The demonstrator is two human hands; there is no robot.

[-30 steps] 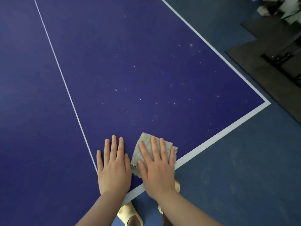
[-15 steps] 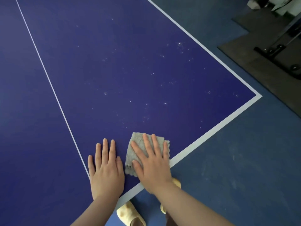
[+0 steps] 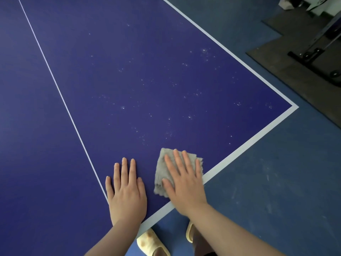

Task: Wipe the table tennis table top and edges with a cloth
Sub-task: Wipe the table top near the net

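Below, the dark blue table tennis table [image 3: 166,74] fills most of my head view, its white border [image 3: 249,145] running along the near end and up the right side to a corner at the right. Across it, a thin white centre line [image 3: 60,93] slants from the upper left down to the near edge. Pale specks [image 3: 188,117] are scattered over the playing surface between the centre line and the right border, thickest ahead of the hands. Beyond the table lies the blue floor [image 3: 267,191], and on it, at the upper right, a dark mat [image 3: 295,71] carrying a black metal frame [image 3: 313,56].

I watch the right hand [image 3: 184,187] lie flat on a grey cloth [image 3: 162,172], palm down, fingers straight and slightly spread, pressing it onto the tabletop. That cloth sits just inside the near border, its right corner reaching the white strip, its frayed far edge showing past the fingertips. Just to the left of it, apart from the cloth, the left hand [image 3: 127,193] rests flat on the bare blue surface with fingers straight and close together, thumb out to the side, its outer edge by the end of the centre line.

Under the table's near edge, two pale yellow slippers [image 3: 149,242] stand on the floor.
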